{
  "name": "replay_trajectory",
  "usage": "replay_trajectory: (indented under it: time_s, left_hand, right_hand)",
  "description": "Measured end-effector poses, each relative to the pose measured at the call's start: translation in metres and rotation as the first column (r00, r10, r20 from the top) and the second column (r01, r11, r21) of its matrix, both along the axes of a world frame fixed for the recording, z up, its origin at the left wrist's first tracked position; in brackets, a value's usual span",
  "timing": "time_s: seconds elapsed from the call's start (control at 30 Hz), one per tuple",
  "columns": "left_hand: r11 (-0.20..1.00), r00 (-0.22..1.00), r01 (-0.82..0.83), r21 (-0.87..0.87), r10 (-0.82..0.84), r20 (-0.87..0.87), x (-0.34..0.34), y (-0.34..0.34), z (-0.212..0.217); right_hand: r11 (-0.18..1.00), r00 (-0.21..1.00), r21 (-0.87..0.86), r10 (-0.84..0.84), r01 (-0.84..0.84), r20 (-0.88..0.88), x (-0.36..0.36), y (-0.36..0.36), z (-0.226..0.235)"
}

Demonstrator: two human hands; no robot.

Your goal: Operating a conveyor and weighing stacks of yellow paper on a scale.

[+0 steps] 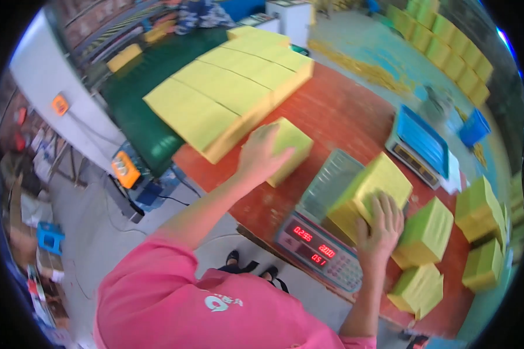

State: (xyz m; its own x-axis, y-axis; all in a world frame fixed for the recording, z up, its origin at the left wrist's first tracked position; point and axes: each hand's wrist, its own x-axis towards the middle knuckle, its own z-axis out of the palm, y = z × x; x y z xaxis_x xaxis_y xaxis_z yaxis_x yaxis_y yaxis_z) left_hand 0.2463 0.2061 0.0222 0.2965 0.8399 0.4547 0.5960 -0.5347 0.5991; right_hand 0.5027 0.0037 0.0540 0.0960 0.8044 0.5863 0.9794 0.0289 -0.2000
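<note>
Block (384,177) of yellow sheets sits on a lit scale (332,180) at the red table's (349,110) near edge, the right hand (381,224) against it, fingers bent; whether it grips is unclear. The left hand (264,152) lies spread on a smaller block (294,139) farther left along that edge. A blue-topped scale (422,139) stands toward the far edge; yellow stacks (426,232) crowd the right end.

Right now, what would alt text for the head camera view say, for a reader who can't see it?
A person in a pink shirt has the left hand on one yellow block and the right hand on a second block, which partly covers a scale on a red table. A row of yellow blocks lies beyond the left hand.
</note>
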Motion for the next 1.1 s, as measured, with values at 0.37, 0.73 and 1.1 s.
replay_trajectory:
  time_s: [0.37, 0.73, 1.1]
  left_hand:
    - [0.965, 0.708, 0.24, -0.101, -0.245, -0.662, -0.012, 0.036, -0.04]
    - [0.585, 0.461, 0.811, 0.027, -0.609, -0.646, -0.165, 0.004, -0.008]
    - [0.172, 0.698, 0.541, -0.823, 0.454, 0.554, -0.223, -0.09, -0.111]
  right_hand:
    - [0.987, 0.914, 0.022, 0.157, -0.161, -0.375, -0.104, 0.006, 0.033]
    - [0.895, 0.748, -0.291, 0.067, -0.337, -0.66, -0.184, 0.12, -0.086]
    - [0.94, 0.747, -0.317, -0.119, -0.127, -0.654, -0.249, 0.083, -0.083]
